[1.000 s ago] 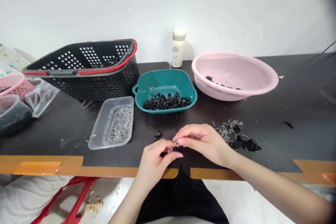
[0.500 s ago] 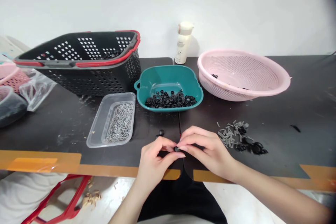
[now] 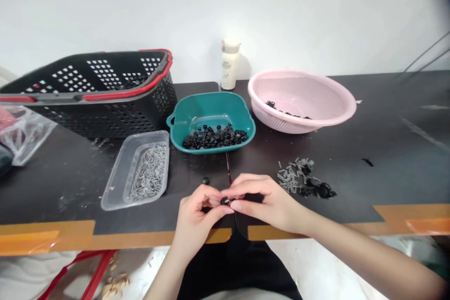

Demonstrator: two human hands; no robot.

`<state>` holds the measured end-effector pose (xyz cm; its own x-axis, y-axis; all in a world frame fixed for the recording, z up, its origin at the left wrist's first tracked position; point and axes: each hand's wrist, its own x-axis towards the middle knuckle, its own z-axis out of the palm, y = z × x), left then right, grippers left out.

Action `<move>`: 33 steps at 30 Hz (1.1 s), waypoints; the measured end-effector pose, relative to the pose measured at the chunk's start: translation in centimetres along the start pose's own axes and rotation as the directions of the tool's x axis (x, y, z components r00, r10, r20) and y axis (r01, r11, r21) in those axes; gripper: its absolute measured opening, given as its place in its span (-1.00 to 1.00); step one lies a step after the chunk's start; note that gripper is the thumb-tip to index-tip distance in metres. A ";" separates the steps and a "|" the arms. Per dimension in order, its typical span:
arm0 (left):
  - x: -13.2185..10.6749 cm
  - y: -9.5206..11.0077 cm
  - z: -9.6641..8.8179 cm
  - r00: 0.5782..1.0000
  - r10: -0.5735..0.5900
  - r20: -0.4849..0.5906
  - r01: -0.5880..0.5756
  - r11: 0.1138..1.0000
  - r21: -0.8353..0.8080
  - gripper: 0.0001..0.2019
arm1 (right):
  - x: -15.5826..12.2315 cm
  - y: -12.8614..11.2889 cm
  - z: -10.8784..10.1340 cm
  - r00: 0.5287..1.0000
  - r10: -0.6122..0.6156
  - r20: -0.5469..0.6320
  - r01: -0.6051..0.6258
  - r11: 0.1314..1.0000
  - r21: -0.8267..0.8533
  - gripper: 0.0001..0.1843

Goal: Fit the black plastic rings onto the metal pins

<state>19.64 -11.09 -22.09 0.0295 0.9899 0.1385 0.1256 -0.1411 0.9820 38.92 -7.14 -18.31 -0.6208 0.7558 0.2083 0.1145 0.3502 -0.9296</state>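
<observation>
Close to the table's front edge, my left hand [image 3: 201, 213] pinches a small round black plastic part [image 3: 225, 201] between thumb and fingers. My right hand [image 3: 265, 201] meets it from the other side, its thumb and fingertips closed at the same part; whether they also hold something tiny is hidden. Another small black part [image 3: 206, 181] lies just beyond my left fingers. A teal basin [image 3: 212, 103] behind my hands contains many such black parts. Left of it, a clear plastic tub [image 3: 117, 183] is partly filled with small metal pins [image 3: 149, 173].
Loose pins [image 3: 291, 176] and black pieces [image 3: 321, 190] are scattered right of my hands. Behind them sits a pink mesh basket [image 3: 302, 124] with some black parts. A black shopping basket [image 3: 116, 115] with red handles stands at left. A white bottle [image 3: 229, 65] is by the wall.
The camera view has turned slightly right, so the things appear shifted left. Both hands stay together at the small black part, which is now turned differently between the fingers.
</observation>
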 end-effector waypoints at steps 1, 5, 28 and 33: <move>0.0 -0.1 -0.1 1.000 -0.007 0.007 0.007 1.000 -0.004 -0.85 | -0.2 -0.4 -0.9 1.000 0.010 0.021 -0.010 1.000 -0.023 -0.72; -0.1 -0.4 -0.2 0.999 0.021 0.034 -0.023 0.998 0.055 -0.84 | -2.3 -1.1 -6.4 0.978 0.151 -0.145 -0.190 0.927 -0.322 -0.76; -0.1 0.0 -0.3 0.995 0.066 0.075 -0.082 0.969 0.232 -0.87 | -6.9 2.9 -13.7 0.865 0.407 -0.293 -0.496 0.602 -0.626 -0.71; -0.3 -0.5 -0.3 0.997 0.057 0.047 -0.065 0.982 0.176 -0.82 | -7.1 2.9 -13.4 0.876 0.367 -0.313 -0.476 0.558 -0.680 -0.83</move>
<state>19.29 -11.27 -22.62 0.0836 0.9786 0.1881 0.2963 -0.2047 0.9329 54.09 -4.11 -18.43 -0.2589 0.9638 -0.0632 0.8867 0.2112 -0.4113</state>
